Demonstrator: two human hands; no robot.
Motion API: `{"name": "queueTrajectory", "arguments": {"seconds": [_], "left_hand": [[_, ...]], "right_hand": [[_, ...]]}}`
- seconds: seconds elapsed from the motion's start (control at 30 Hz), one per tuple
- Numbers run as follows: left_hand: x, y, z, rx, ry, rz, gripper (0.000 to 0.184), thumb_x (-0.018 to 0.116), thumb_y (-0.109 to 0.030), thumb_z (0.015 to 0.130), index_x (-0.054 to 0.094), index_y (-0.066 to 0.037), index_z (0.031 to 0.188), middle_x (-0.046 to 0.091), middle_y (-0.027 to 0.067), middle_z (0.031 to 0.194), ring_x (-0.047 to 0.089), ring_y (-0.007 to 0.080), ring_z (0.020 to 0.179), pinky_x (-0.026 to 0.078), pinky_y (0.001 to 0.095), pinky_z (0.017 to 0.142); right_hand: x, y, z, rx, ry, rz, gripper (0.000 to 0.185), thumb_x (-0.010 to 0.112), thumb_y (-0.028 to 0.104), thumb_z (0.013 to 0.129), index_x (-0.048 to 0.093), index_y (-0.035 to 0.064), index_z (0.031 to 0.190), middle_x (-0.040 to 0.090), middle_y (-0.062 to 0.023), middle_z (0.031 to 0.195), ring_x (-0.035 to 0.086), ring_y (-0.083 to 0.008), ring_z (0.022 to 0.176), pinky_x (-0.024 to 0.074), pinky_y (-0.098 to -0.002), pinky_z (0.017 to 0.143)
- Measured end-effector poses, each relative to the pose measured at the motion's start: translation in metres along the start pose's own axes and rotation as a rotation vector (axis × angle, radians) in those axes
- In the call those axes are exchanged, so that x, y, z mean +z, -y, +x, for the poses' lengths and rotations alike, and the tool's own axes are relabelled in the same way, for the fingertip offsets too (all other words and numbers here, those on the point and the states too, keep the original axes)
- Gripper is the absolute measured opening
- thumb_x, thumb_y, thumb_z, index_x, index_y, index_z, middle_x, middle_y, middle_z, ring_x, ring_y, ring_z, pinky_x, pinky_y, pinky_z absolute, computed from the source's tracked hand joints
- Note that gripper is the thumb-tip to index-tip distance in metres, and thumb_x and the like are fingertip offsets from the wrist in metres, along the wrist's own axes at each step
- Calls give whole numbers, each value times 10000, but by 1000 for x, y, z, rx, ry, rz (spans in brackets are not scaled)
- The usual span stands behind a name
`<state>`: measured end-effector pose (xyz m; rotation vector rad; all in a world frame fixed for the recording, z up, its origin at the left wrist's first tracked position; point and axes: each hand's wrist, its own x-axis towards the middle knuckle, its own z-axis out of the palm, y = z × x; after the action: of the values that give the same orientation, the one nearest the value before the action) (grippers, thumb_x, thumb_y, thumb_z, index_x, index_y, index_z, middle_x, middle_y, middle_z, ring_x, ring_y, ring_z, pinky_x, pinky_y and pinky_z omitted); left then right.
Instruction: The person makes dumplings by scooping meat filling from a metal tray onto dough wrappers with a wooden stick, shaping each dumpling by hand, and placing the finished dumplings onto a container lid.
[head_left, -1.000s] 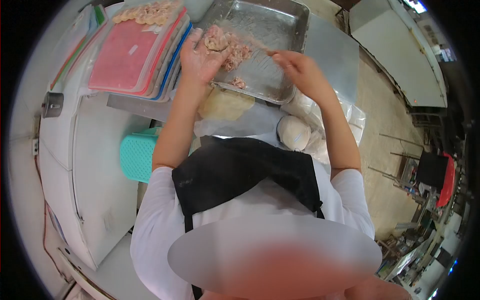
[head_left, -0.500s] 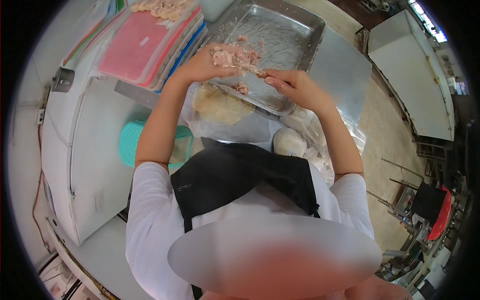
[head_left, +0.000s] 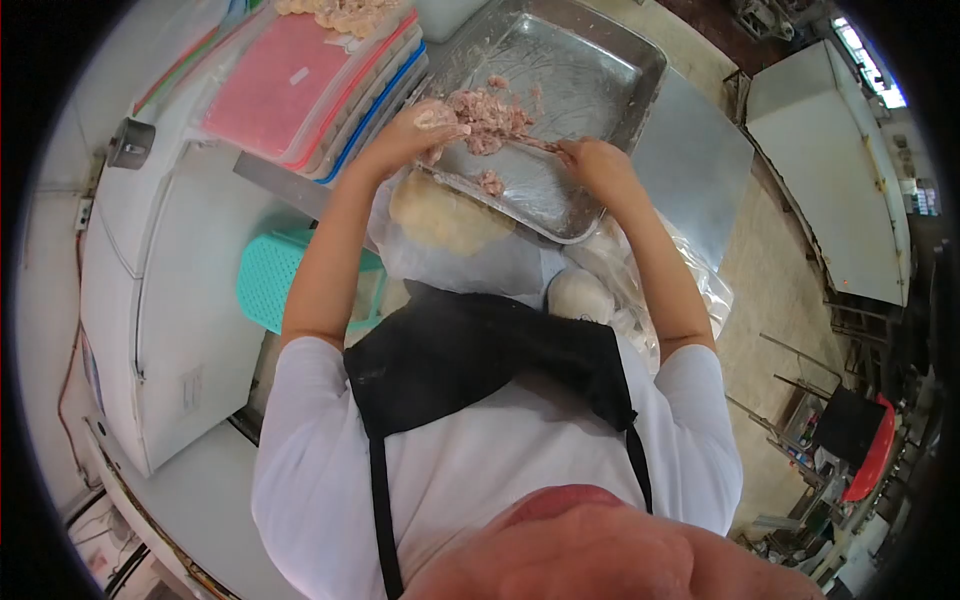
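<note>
My left hand is at the near-left edge of a metal tray, its fingers curled around a pale piece that looks like a dough wrapper. Beside those fingers lies a pink heap of minced meat in the tray. My right hand grips a thin stick-like utensil, whose far end reaches into the meat. A smaller lump of mince sits near the tray's front side. Closer to my body, a stack of pale yellow dough wrappers rests on plastic.
Stacked lidded containers, the top one pink, stand at the left, with pale food pieces on top. A turquoise basket is below my left arm. Clear plastic bags and a white round bundle lie by my right forearm.
The utensil's end has moved from the left hand onto the mince in the tray. My left hand has turned and shifted slightly down; meat seen over it before now shows in the tray beside it.
</note>
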<state>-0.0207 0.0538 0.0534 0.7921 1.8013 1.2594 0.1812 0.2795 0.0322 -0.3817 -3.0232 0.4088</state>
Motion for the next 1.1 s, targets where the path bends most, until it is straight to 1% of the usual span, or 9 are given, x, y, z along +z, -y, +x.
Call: {"name": "queueTrajectory", "arguments": {"seconds": [0.1,0.27,0.4,0.6,0.7,0.8,0.87,0.97,1.1], "left_hand": [[3,-18,-12,526,-150,137,646,743,-182,758,462,-24,1318,614,51,1059,587,133,936,467,250,806],[17,-47,-21,566,-112,94,585,741,-109,731,517,-43,1268,579,69,1199,547,161,1068,424,298,928],[15,-52,-12,380,108,176,448,743,-104,719,615,-35,1143,625,82,1108,569,166,1017,435,307,903],[13,-23,4,490,70,308,325,719,-194,767,626,5,1006,628,56,884,572,153,823,460,293,762],[7,-20,0,75,19,63,433,728,-201,744,607,2,1106,647,75,1006,583,152,887,479,296,770],[7,-20,-2,389,-12,264,368,729,-216,776,597,5,1038,592,38,903,549,129,793,458,290,675],[12,-27,-17,267,-42,89,392,735,-222,773,591,-5,1066,593,34,931,551,130,808,459,289,697],[9,-38,-31,413,-57,84,409,745,-233,764,594,-26,1082,626,29,925,568,118,832,470,282,732],[6,-57,-54,614,-11,236,400,742,-229,761,593,-34,1077,652,30,942,579,121,831,463,286,778]], "right_hand": [[-15,-10,-11,92,-14,297,287,505,289,925,650,92,1076,638,-171,827,622,-291,792,479,-402,707],[-79,23,-25,73,228,831,381,498,326,956,614,13,1139,670,-75,870,570,-156,793,451,-306,732],[-67,47,-29,-69,112,689,340,520,299,946,621,34,1134,668,-104,880,579,-160,754,460,-297,718],[-36,7,-16,-212,-100,405,277,546,264,921,642,69,1094,633,-128,841,610,-261,727,480,-369,681],[-67,38,-20,-123,-177,179,254,548,248,913,647,84,1080,629,-136,872,607,-324,771,487,-392,695],[-44,35,-24,-146,-150,132,249,551,249,912,650,91,1077,629,-133,882,599,-326,771,489,-384,692],[-49,2,-17,-116,-80,-3,272,554,264,915,646,79,1092,645,-121,903,613,-289,767,489,-367,689],[-65,-3,-33,38,-66,530,322,556,289,920,635,44,1115,667,-114,992,620,-221,805,484,-331,726],[-99,58,-51,-28,-6,638,344,557,298,920,628,22,1115,662,-128,1049,612,-222,852,475,-304,769]]}}
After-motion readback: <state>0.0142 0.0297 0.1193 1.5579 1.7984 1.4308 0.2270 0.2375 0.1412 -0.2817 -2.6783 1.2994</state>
